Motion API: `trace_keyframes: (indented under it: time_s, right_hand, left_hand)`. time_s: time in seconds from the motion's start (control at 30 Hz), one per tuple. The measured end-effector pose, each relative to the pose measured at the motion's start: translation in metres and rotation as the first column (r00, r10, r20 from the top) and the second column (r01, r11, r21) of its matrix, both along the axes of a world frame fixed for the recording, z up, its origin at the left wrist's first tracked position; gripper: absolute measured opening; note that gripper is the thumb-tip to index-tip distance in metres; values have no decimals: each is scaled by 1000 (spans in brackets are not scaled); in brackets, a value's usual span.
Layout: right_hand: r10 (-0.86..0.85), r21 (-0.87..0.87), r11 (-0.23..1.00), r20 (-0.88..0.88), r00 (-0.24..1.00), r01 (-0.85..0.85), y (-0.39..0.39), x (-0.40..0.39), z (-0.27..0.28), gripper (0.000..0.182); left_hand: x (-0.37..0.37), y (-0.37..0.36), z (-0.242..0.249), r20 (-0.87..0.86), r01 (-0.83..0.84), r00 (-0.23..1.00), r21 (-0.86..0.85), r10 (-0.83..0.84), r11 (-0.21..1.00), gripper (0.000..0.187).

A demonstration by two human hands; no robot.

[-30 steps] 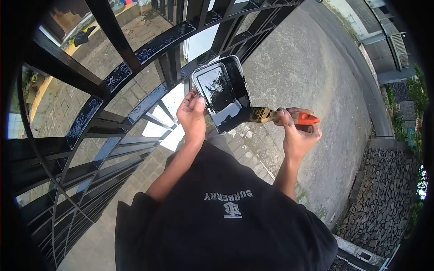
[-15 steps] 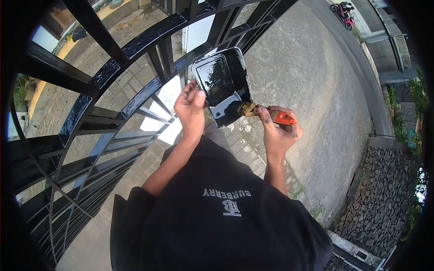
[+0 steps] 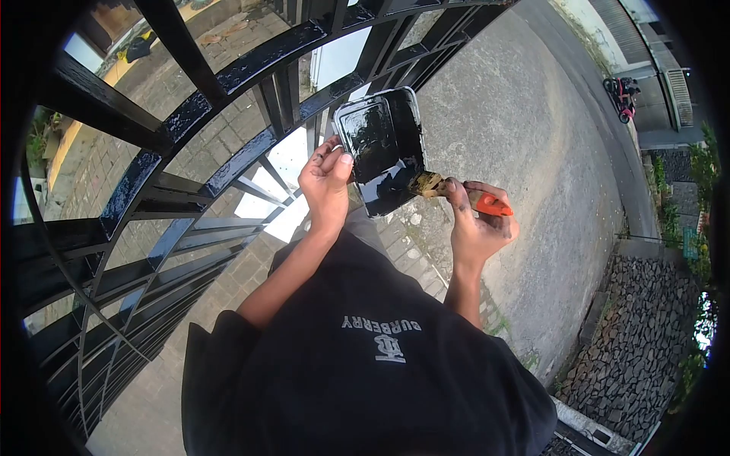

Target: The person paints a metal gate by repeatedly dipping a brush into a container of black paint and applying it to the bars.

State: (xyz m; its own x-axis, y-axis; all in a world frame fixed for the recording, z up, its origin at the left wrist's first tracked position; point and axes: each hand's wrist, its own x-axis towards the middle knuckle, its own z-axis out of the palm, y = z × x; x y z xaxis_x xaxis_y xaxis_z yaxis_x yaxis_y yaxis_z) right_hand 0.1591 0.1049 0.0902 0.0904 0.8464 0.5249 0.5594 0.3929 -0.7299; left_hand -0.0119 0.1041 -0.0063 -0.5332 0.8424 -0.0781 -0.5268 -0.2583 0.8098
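1. An open black container is held up by its side in the left hand, with the thumb at the rim and the fingers partly curled.
2. A brush is gripped in the right hand, closed around the orange-tipped handle; its bristles are held at the container's lower right corner.
3. Glossy black liquid is seen inside. Dark smears are noted on both hands.
4. A black barred gate is sited at left, above block paving.
5. A grey roadway is bordered by stonework; a motorbike is seen beyond.
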Motion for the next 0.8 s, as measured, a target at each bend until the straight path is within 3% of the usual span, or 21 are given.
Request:
trace_keyframes:
  time_s: [0.1,0.23,0.33,0.47,0.57,0.7,0.8]
  right_hand:
    - [17,2,1000,-100,995,-17,0,0,4,19]
    - [49,48,998,-101,994,-44,-3,-3,18,19]
    - [111,208,976,-200,974,-69,-5,-9,29,23]
    - [245,377,912,-186,951,-162,5,-8,14,23]
    - [212,211,950,106,972,-230,16,-20,-1,21]
    - [236,178,947,170,957,-266,20,-26,6,22]
    - [256,313,922,-57,965,-226,14,-21,10,16]
  left_hand:
    - [0,-1,2,8,0,1000,-28,0,1000,60]
    - [-2,-2,-9,59,36,998,-70,-32,997,55]
    - [-1,0,-18,33,41,999,-121,-38,992,52]
    - [-1,-2,-13,52,66,997,-133,-60,989,50]
    - [-1,-2,-8,33,59,998,-75,-56,995,50]
    - [0,1,-19,32,79,996,-49,-78,996,49]
    - [-1,0,-19,46,80,996,-84,-76,993,47]
